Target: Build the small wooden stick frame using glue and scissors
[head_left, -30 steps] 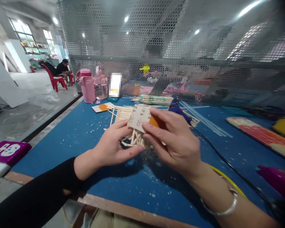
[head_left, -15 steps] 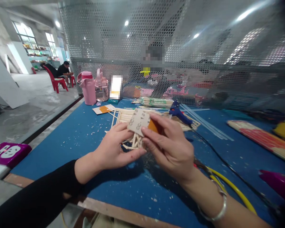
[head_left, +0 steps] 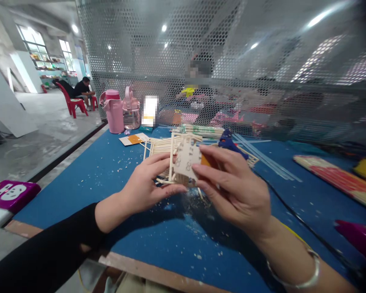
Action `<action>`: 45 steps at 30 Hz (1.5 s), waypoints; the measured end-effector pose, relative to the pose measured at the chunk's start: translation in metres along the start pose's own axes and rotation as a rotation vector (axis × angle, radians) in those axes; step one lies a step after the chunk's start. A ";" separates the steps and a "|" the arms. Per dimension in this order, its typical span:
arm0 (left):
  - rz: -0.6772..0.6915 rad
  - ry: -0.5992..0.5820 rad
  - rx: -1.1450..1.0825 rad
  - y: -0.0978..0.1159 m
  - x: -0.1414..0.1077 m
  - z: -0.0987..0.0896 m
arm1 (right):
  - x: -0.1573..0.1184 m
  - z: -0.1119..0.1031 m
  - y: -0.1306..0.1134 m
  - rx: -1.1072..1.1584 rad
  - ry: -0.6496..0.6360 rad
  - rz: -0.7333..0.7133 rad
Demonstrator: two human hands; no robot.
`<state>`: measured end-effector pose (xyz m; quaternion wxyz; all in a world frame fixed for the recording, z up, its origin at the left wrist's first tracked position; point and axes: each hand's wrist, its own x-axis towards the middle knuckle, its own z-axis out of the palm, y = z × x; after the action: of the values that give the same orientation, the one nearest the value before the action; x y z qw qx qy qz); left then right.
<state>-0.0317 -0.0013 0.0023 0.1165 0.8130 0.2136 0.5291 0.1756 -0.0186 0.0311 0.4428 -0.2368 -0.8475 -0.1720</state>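
My left hand is closed around a small frame of pale wooden sticks, held upright above the table. In my right hand, a small cardboard piece is pinched between thumb and fingers. Its pale face carries printed marks, and an orange part shows near the fingertips. The cardboard overlaps the stick frame from my viewpoint; whether they touch I cannot tell. Beyond my left hand lies a larger construction of parallel sticks, partly hidden. A blue glue gun rests behind my right hand.
A white-and-orange card, a pink thermos and a clear bottle stand or lie at the back left. Clear strips and packed sticks lie right. A black cord crosses the blue table. Perforated metal rises behind.
My right hand has moved slightly right with the cardboard. The stick frame in my left hand has turned upright and shows more fully.
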 end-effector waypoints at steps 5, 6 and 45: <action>0.019 0.027 -0.010 0.001 0.003 0.000 | 0.000 0.002 0.003 -0.073 -0.041 -0.083; 0.016 0.032 -0.003 0.001 0.003 0.000 | 0.000 0.003 0.002 -0.080 -0.027 -0.081; -0.816 0.266 -0.876 0.029 0.013 -0.001 | -0.005 0.001 -0.011 0.032 -0.101 0.231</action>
<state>-0.0216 -0.0207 0.0252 0.6054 0.4692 0.2832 0.5772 0.1714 -0.0285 0.0260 0.4201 -0.3340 -0.8385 -0.0943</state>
